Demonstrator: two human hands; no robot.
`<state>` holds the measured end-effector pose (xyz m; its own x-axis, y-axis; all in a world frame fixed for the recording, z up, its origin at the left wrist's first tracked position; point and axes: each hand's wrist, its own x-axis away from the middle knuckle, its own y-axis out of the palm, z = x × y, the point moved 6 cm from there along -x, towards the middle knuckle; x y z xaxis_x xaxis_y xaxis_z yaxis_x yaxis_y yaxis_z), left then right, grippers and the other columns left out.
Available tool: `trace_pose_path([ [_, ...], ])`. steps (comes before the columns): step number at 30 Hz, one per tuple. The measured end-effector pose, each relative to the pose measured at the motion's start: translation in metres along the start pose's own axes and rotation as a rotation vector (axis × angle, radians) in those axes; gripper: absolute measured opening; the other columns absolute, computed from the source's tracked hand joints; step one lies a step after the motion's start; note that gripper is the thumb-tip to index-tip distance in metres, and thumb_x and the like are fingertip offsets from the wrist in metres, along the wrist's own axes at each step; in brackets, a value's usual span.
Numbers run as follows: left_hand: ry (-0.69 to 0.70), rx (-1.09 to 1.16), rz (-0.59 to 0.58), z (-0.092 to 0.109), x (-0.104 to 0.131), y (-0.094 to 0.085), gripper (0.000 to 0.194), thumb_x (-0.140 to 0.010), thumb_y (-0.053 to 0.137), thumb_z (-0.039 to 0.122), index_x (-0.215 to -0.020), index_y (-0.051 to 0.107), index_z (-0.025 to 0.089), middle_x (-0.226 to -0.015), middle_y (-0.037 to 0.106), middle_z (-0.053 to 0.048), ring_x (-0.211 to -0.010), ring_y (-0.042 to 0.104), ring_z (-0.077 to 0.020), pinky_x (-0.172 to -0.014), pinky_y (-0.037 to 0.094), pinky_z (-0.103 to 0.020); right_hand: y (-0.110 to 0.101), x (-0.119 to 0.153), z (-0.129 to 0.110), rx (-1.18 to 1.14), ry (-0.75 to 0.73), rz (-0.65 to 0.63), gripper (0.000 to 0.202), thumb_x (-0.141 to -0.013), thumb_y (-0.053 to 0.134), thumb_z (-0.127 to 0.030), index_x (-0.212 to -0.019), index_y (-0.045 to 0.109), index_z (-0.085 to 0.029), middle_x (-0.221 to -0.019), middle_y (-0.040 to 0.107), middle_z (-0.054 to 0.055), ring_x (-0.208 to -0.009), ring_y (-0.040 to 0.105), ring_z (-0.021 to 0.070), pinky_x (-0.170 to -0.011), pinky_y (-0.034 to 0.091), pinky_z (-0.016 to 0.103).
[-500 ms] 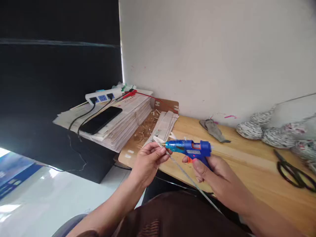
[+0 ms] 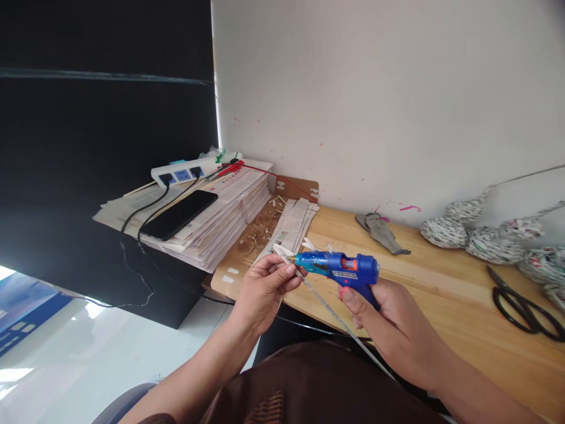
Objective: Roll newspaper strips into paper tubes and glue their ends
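Note:
My left hand (image 2: 265, 288) pinches a thin, pale paper strip (image 2: 326, 306) near its pointed end. The strip trails down to the right, over my lap. My right hand (image 2: 392, 318) is wrapped round the handle of a blue glue gun (image 2: 339, 268), which points left. Its brass nozzle is at the strip's end, just above my left fingertips; whether it touches cannot be made out. The fingers behind the handle are partly hidden.
Newspaper strips (image 2: 295, 221) and paper scraps lie on a brown board (image 2: 260, 229). A newspaper stack (image 2: 229, 218) holds a phone (image 2: 180, 215) and a power strip (image 2: 183, 174). Rightward on the wooden table are a grey cloth piece (image 2: 382, 232), woven paper balls (image 2: 494, 244) and black scissors (image 2: 525, 306).
The orange trigger seen under the glue gun before is now out of sight, and my right fingers have drawn in slightly. My left hand has hardly moved.

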<state>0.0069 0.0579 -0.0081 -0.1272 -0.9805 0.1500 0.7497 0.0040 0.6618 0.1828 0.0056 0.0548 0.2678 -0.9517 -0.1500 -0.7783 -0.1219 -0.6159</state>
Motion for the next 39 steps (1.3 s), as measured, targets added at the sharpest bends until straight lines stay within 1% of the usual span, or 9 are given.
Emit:
trace_pose_path([
  [3,0.004,-0.006,0.016,-0.0006,-0.0003,-0.0025,0.025,-0.064,0.080,0.012,-0.079,0.060,0.014,-0.071,0.069,-0.002,-0.067,0.069,-0.0127,-0.063,0.057,-0.018,0.0001,-0.0012,-0.0036,0.051,-0.028,0.006,0.025,-0.092,0.047,-0.037,-0.075,0.051,-0.020,-0.058,0.049,-0.003,-0.052,0.041,0.0111,-0.046,0.029,0.022],
  [6,0.006,-0.008,0.024,-0.0017,-0.0008,-0.0046,0.026,-0.063,0.080,0.012,-0.079,0.059,0.014,-0.071,0.068,-0.001,-0.067,0.069,-0.0123,-0.062,0.057,-0.018,0.0007,-0.0027,-0.0067,0.078,-0.051,0.013,0.021,-0.092,0.047,-0.036,-0.082,0.055,-0.020,-0.060,0.050,-0.003,-0.054,0.042,0.0113,-0.049,0.032,0.022],
  [11,0.004,-0.006,0.026,-0.0027,-0.0010,-0.0053,0.024,-0.064,0.079,0.011,-0.079,0.061,0.013,-0.071,0.068,-0.001,-0.066,0.069,-0.0113,-0.063,0.057,-0.018,0.0017,-0.0040,-0.0082,0.110,-0.069,0.016,0.021,-0.092,0.048,-0.035,-0.080,0.056,-0.020,-0.060,0.050,-0.003,-0.054,0.041,0.0108,-0.051,0.035,0.022],
  [17,0.001,0.004,0.019,-0.0019,-0.0012,-0.0044,0.022,-0.064,0.080,0.012,-0.078,0.062,0.013,-0.072,0.069,-0.002,-0.066,0.069,-0.0113,-0.063,0.057,-0.018,0.0020,-0.0025,-0.0060,0.166,-0.097,0.038,0.016,-0.091,0.050,-0.033,-0.091,0.059,-0.019,-0.065,0.057,-0.001,-0.056,0.046,0.0127,-0.056,0.037,0.024],
  [20,-0.002,0.012,0.023,-0.0017,-0.0012,-0.0045,0.021,-0.065,0.079,0.011,-0.078,0.062,0.013,-0.074,0.070,-0.002,-0.068,0.069,-0.0115,-0.063,0.058,-0.018,0.0008,-0.0012,-0.0057,0.186,-0.103,0.064,0.016,-0.090,0.052,-0.033,-0.092,0.059,-0.019,-0.065,0.057,-0.001,-0.055,0.046,0.0127,-0.055,0.037,0.025],
  [24,-0.002,0.002,0.020,-0.0023,-0.0010,-0.0046,0.019,-0.066,0.078,0.011,-0.078,0.062,0.013,-0.074,0.070,-0.001,-0.067,0.068,-0.0103,-0.064,0.057,-0.018,0.0030,-0.0001,-0.0074,0.121,-0.099,0.025,0.015,-0.090,0.051,-0.032,-0.091,0.058,-0.019,-0.069,0.058,0.000,-0.060,0.049,0.0130,-0.057,0.039,0.023],
  [30,0.014,0.015,0.033,-0.0043,-0.0019,-0.0077,0.024,-0.063,0.079,0.010,-0.079,0.062,0.014,-0.073,0.067,0.001,-0.066,0.067,-0.0093,-0.065,0.058,-0.019,0.0079,0.0003,-0.0049,0.041,-0.042,-0.015,0.022,-0.091,0.050,-0.036,-0.080,0.054,-0.018,-0.061,0.047,-0.002,-0.054,0.039,0.0106,-0.049,0.034,0.021],
  [34,0.017,0.012,0.039,-0.0043,-0.0009,-0.0089,0.024,-0.063,0.079,0.011,-0.081,0.062,0.015,-0.073,0.068,0.001,-0.067,0.067,-0.0098,-0.066,0.058,-0.020,0.0096,-0.0010,-0.0056,0.027,-0.044,-0.028,0.021,-0.092,0.048,-0.036,-0.090,0.058,-0.018,-0.065,0.053,-0.001,-0.057,0.044,0.0121,-0.053,0.037,0.023],
  [39,0.015,0.005,0.041,-0.0035,-0.0002,-0.0088,0.025,-0.063,0.080,0.013,-0.081,0.063,0.014,-0.074,0.069,-0.001,-0.067,0.068,-0.0114,-0.064,0.057,-0.020,0.0077,-0.0030,-0.0068,0.029,-0.067,0.023,0.024,-0.091,0.048,-0.036,-0.099,0.062,-0.017,-0.069,0.059,0.001,-0.061,0.050,0.0145,-0.058,0.042,0.025],
])
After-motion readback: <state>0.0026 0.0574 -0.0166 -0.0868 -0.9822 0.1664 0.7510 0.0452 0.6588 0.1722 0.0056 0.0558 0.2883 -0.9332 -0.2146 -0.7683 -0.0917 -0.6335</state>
